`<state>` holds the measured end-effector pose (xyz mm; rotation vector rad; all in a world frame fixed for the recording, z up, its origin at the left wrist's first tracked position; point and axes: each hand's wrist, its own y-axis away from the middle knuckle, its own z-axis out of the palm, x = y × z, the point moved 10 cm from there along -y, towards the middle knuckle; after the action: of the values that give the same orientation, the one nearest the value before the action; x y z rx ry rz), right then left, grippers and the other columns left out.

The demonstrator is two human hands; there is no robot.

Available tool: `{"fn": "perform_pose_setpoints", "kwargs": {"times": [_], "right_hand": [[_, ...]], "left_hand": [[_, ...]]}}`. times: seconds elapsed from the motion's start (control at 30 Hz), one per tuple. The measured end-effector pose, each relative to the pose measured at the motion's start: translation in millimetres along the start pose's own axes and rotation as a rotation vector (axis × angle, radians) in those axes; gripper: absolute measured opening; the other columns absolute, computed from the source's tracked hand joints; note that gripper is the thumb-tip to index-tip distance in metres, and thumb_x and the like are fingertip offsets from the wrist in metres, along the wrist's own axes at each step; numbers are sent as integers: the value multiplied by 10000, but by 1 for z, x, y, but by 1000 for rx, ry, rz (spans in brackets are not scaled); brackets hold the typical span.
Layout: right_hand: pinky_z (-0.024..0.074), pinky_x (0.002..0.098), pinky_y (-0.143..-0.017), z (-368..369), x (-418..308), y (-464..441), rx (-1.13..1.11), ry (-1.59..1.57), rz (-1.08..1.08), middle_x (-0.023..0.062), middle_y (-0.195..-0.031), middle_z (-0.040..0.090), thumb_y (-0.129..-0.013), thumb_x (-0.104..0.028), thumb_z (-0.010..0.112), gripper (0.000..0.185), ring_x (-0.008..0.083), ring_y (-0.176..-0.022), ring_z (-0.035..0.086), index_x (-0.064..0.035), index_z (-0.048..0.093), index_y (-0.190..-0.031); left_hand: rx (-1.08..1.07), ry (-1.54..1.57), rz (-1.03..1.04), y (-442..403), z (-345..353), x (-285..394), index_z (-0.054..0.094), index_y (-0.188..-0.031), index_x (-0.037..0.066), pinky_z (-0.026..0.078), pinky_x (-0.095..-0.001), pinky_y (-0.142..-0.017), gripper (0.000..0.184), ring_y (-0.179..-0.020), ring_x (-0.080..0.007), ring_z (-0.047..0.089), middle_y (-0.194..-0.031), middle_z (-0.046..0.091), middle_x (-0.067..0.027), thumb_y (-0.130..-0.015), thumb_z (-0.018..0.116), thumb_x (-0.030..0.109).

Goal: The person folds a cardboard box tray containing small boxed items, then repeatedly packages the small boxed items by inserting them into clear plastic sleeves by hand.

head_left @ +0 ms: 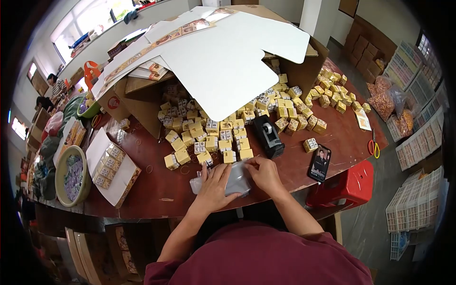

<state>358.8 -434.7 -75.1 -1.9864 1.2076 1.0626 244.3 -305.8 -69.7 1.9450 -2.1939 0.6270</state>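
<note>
The clear plastic packaging (239, 183) is laid on the near edge of the counter (164, 202), just beside the near side of the piled small yellow boxes (190, 138). It is pressed by the left hand (213, 186), whose fingers are spread open over it. The fingers of the right hand (264, 175) are drawn together at its far right edge (whether any film is gripped cannot be told). A black tape dispenser (269, 137) is placed beyond, left of a lit smartphone (320, 164).
</note>
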Motion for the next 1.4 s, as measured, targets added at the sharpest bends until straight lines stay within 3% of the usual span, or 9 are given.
{"fn": "perform_pose_setpoints", "kwargs": {"times": [0.33, 0.47, 0.67, 0.8, 0.83, 0.97, 1.1, 1.27, 1.4], "right_hand": [[547, 476, -755, 17, -5, -11, -107, 183, 0, 220, -835, 725, -821, -328, 792, 344, 407, -835, 704, 11, 752, -866], [537, 385, -680, 21, -16, -14, -216, -76, -60, 176, -789, 740, -871, -296, 767, 325, 254, -740, 716, 26, 729, -847], [497, 204, -677, -36, -77, 17, -218, -747, -157, 103, -1045, 749, -1023, -199, 668, 196, 61, -794, 650, -5, 685, -1039], [536, 227, -760, -57, -72, 26, -97, -773, -194, 97, -1220, 701, -1015, -151, 680, 235, 72, -904, 643, 0, 642, -1191], [558, 268, -806, -57, -91, 33, -91, -591, -417, 85, -1237, 694, -1004, -158, 694, 330, 98, -979, 651, 8, 610, -1276], [538, 302, -766, -32, -105, 61, -241, -484, -423, 37, -931, 748, -1006, -177, 685, 186, 119, -837, 677, 4, 706, -1044], [537, 301, -745, -18, -85, 67, -405, -616, -327, 35, -850, 739, -1029, -188, 656, 218, 104, -812, 673, 12, 700, -955], [547, 303, -768, -12, -54, 71, -708, -412, -378, 59, -903, 769, -999, -220, 705, 236, 99, -858, 685, 6, 771, -1018], [554, 318, -728, -172, 49, -34, 272, -56, -155, 103, -868, 769, -964, -163, 717, 163, 124, -789, 698, -20, 787, -1002]], "left_hand": [[-63, 12, -24, -4, -3, 14, 339, -1549, -13, 13, -659, -1232, 1108, -1437, -364, 396, -1496, 446, -195, -721, 880, 486], [26, -120, -99, -7, -21, 21, 366, -1515, -10, 119, -605, -1245, 1071, -1430, -363, 405, -1474, 467, -210, -687, 922, 381], [360, -22, -157, 0, -106, 17, 577, -1251, -21, 565, -421, -900, 611, -1071, -363, 682, -1191, 663, -224, -726, 874, 73], [523, 728, -198, 15, -134, -9, 726, -1006, -38, 540, -285, -671, 192, -732, -205, 703, -1021, 745, -112, -829, 800, -21], [477, 984, -331, 18, -121, -8, 751, -926, -31, 542, -293, -829, 68, -927, -201, 716, -1080, 738, -116, -862, 772, -40], [457, 1118, -109, 7, -102, 33, 712, -1142, -36, 359, -427, -1165, 267, -1403, -316, 482, -1338, 641, -211, -888, 755, 33], [104, 1704, -32, -1, -82, 56, 344, -1558, -27, 313, -536, -1204, 747, -1427, -356, 458, -1412, 573, -269, -912, 692, 116], [-3, 1779, -38, 8, -59, 60, 411, -1494, -9, 442, -551, -1120, 689, -1281, -397, 584, -1318, 606, -237, -891, 723, 102], [195, 1736, -207, 28, -51, 35, 433, -1448, 16, 542, -555, -1020, 702, -1154, -402, 665, -1234, 640, -197, -855, 791, 129]]}}
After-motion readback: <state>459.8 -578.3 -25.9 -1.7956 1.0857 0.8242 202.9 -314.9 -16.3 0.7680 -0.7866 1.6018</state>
